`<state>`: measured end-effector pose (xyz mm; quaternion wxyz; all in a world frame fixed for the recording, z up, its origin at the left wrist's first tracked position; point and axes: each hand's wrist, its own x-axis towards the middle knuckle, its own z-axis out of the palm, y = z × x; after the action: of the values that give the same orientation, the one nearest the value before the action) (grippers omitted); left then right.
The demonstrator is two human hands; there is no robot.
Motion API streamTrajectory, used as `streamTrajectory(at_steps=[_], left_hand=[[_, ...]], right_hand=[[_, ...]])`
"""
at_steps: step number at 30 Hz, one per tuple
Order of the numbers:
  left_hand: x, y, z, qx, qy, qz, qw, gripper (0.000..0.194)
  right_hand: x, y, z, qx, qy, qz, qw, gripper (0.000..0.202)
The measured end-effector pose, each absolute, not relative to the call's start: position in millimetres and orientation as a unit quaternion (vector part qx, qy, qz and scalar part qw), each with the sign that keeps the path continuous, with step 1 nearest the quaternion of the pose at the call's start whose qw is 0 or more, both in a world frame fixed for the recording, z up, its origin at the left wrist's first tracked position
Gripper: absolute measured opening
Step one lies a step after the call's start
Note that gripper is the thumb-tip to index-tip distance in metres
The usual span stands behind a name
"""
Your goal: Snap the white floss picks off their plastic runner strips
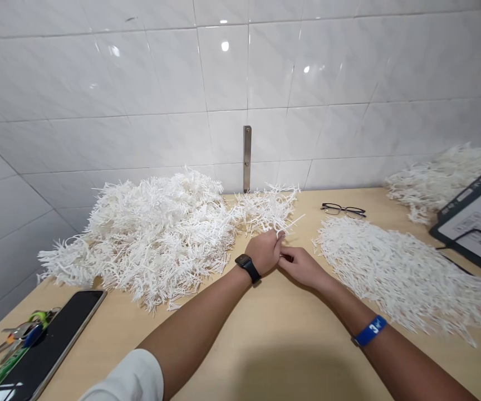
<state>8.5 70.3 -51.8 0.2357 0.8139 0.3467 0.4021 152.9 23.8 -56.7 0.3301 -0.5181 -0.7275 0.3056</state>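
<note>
Near the middle of the table, my left hand point(263, 249) is closed on a thin white branching strand point(294, 223) that sticks out above the fingers. My right hand point(302, 266) meets it from the right, its fingers pinched together at the left fingertips; what lies between them is hidden. Just beyond the hands is a small tangle of similar white strands point(268, 209). It joins a large heap of branching white strands point(161, 228) on the left. On the right spreads a flatter pile of short, loose white pieces point(394, 264).
A phone point(57, 340) and a bunch of keys point(19, 337) lie at the left front. Folded glasses point(343, 210) rest behind the right pile. A dark-edged board point(478, 217) leans at the far right, before another white heap point(445, 175). A tiled wall point(173, 72) bounds the back.
</note>
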Motion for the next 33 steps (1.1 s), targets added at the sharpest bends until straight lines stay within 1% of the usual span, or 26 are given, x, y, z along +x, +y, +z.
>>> streamTrajectory(at_steps=[6,9,12,14,17,21,23,28,33], left_hand=[[6,71,-48,0.845,0.304,0.381,0.220,0.021],[5,71,-49,0.843,0.291,0.383,0.239,0.021],[6,76,-53,0.829,0.314,0.381,0.263,0.021],[6,81,-56,0.815,0.342,0.374,0.280,0.025],[7,90,-59,0.777,0.359,0.387,0.343,0.030],[11,95,-61,0.703,0.376,0.390,0.462,0.027],[13,94,-62,0.678,0.383,0.383,0.497,0.025],[16,90,-62,0.669,0.385,0.378,0.512,0.025],[17,89,-64,0.670,0.372,0.380,0.518,0.025]], right_hand=[[153,25,-59,-0.534,-0.729,0.289,0.317,0.026],[153,24,-57,-0.537,-0.735,0.283,0.303,0.027],[153,21,-54,-0.529,-0.746,0.284,0.289,0.028],[152,20,-52,-0.520,-0.751,0.290,0.287,0.030],[147,18,-50,-0.512,-0.749,0.293,0.301,0.032],[144,19,-51,-0.497,-0.748,0.286,0.333,0.032],[144,20,-53,-0.487,-0.750,0.286,0.345,0.033],[143,20,-54,-0.463,-0.750,0.301,0.365,0.034],[142,19,-52,-0.441,-0.761,0.284,0.381,0.033]])
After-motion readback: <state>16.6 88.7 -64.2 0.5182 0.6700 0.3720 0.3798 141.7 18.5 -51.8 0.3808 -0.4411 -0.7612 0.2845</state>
